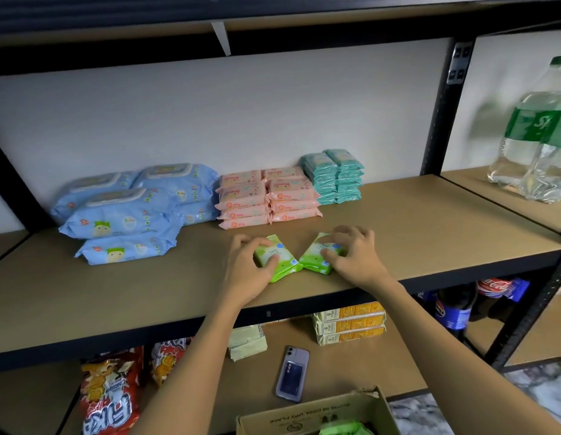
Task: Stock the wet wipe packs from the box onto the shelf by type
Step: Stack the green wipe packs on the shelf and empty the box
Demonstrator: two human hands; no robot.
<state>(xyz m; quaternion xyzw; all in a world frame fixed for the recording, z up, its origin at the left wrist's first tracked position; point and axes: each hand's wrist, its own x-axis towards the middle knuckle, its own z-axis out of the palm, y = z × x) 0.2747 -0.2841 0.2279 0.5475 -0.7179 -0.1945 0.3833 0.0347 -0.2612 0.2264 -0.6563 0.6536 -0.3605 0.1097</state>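
Left hand (246, 273) and right hand (356, 255) each hold a green pack (274, 259) with curled fingers near the shelf (429, 227) front edge, bare board stretching rightward.

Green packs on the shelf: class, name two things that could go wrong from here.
The left hand and right hand each hold a green pack close to the shelf's front edge, so one might slide off. The packs sit angled, corners touching, so a stack started there could lean.

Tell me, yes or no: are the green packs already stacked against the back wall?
No, both green packs lie near the shelf's front edge, one under each hand.
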